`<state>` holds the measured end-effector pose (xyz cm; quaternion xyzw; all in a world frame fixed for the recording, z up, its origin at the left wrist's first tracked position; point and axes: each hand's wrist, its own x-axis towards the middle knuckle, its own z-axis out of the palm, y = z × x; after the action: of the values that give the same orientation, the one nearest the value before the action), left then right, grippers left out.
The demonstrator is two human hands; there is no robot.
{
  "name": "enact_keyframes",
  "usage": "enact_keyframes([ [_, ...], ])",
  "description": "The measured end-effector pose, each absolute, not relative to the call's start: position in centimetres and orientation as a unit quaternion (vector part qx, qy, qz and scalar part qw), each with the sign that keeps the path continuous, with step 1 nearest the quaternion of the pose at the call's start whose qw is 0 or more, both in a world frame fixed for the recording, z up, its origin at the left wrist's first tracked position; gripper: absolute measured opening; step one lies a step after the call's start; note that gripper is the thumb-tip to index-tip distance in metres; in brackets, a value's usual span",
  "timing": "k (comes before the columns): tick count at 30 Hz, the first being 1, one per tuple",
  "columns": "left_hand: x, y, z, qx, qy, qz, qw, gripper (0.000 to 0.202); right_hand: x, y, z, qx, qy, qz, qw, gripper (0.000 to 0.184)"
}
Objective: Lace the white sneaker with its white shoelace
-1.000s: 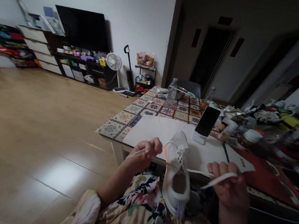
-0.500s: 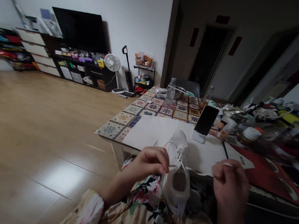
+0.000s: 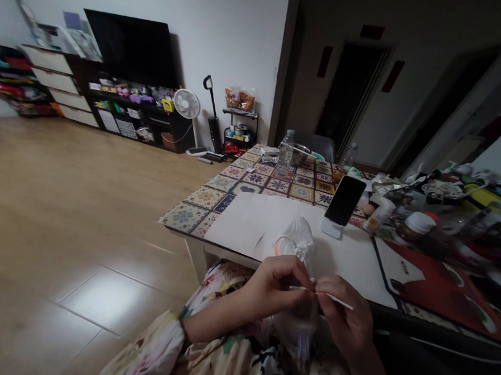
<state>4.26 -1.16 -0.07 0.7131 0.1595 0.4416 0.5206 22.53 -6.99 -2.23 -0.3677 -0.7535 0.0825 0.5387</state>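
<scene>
A white lace-up shoe [image 3: 297,235] rests at the table's front edge, its toe pointing away from me and its heel over my lap. Above its opening my two hands meet, fingertips nearly touching. My left hand [image 3: 283,283] pinches a white shoelace, and my right hand [image 3: 345,311] pinches it too, with a white lace end [image 3: 338,300] sticking out past the fingers. The hands cover the upper lacing and much of the shoe's opening. An orange patch shows on the shoe's left side.
White paper [image 3: 248,221] lies over the patterned table [image 3: 185,216]. A phone [image 3: 346,200] leans on a white stand. To the right are a red folder-like sheet [image 3: 444,289], a white-capped jar [image 3: 418,226] and piled clutter. A plastic bottle [image 3: 285,152] stands farther back.
My right hand has come in from the right to meet the left, which shifted right over the shoe. The lace stretched out to the right has drawn in between the hands.
</scene>
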Motion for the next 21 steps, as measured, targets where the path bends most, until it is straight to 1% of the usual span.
enact_keyframes([
  [3, 4.2, -1.4, 0.3, 0.743, 0.147, 0.406, 0.510, 0.029, 22.3, -7.1, -2.6, -0.371, -0.710, 0.114, 0.588, 0.009],
  [5, 4.2, -1.5, 0.4, 0.757, 0.137, 0.395, 0.503, 0.031, 21.9, -7.0, -2.8, -0.392, -0.658, 0.130, 0.630, 0.004],
  [6, 4.3, -1.5, 0.4, 0.761, 0.132, 0.395, 0.498, 0.032, 21.7, -7.0, -2.8, -0.404, -0.630, 0.135, 0.650, 0.004],
  [9, 4.3, -1.5, 0.2, 0.761, 0.136, 0.408, 0.485, 0.035, 21.4, -6.7, -2.7, -0.422, -0.590, 0.127, 0.677, 0.015],
  [10, 4.3, -1.4, 0.1, 0.759, 0.141, 0.415, 0.482, 0.034, 21.4, -6.7, -2.6, -0.422, -0.607, 0.121, 0.663, 0.015],
  [12, 4.2, -1.4, 0.0, 0.753, 0.148, 0.434, 0.473, 0.029, 21.6, -6.8, -2.4, -0.414, -0.675, 0.108, 0.602, 0.014],
  [15, 4.0, -1.3, -0.1, 0.749, 0.147, 0.470, 0.443, 0.019, 21.8, -6.8, -1.9, -0.395, -0.756, 0.082, 0.516, 0.017],
  [18, 4.0, -1.5, -0.1, 0.739, 0.154, 0.478, 0.449, 0.018, 21.6, -6.6, -1.5, -0.389, -0.773, 0.050, 0.499, 0.017],
  [21, 4.2, -1.7, -0.2, 0.701, 0.175, 0.466, 0.510, 0.025, 21.3, -6.3, -1.3, -0.389, -0.770, 0.031, 0.505, 0.014],
])
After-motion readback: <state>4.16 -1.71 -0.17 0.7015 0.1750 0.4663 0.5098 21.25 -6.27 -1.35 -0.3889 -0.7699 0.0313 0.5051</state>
